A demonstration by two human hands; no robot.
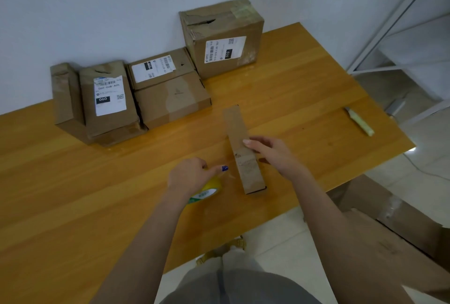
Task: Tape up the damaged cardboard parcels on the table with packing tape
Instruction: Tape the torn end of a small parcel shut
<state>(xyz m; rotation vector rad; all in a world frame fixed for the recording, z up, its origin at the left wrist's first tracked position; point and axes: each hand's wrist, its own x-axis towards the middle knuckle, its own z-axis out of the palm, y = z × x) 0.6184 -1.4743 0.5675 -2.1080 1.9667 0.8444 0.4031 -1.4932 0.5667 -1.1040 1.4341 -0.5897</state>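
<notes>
A wooden table (73, 181) stands against a white wall (97, 11). Nearest, the left hand (190, 174) grips a yellow tape roll (207, 192), fingers curled round it, one blue-nailed finger pointing at a narrow box (237, 123). The box lies mid-table just right of the roll. The right hand (272, 155) rests on top of it, fingers fairly straight and pressing down. A knife (360, 122) lies near the right edge. Farther back, four low parcels (109, 99) and a taller torn one (224, 43) line the wall.

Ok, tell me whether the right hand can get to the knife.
Probably yes: only bare table lies between the right hand, resting on the narrow box, and the knife near the right edge.
</notes>
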